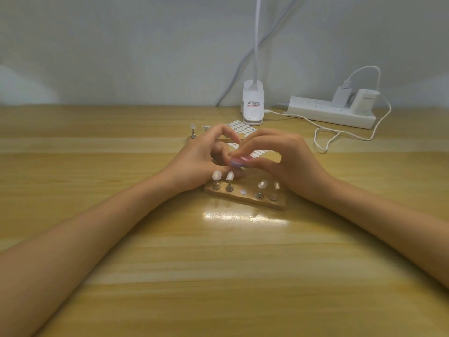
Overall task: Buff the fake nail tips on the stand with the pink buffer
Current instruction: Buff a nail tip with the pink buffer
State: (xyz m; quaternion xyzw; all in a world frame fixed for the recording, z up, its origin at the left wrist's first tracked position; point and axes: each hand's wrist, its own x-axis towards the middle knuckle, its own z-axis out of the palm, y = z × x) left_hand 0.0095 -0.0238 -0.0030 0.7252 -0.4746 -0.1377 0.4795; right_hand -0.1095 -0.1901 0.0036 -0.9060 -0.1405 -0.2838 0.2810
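A small wooden stand (245, 198) lies in the middle of the table with several metal pegs, each topped by a pale fake nail tip (216, 175). One spot in the row holds only a white sticky dot. Just behind the stand, my right hand (284, 156) pinches the pink buffer (239, 162) between thumb and fingers. My left hand (201, 156) is curled beside it, its fingertips meeting the buffer's left end; whatever it holds there is hidden by the fingers.
A sheet of white adhesive dots (243, 128) lies behind the hands. Two loose pegs (193, 132) stand at its left. A white lamp clamp (253, 103), a power strip (331, 113) with plugs and a looping white cable (325, 139) sit at the back right.
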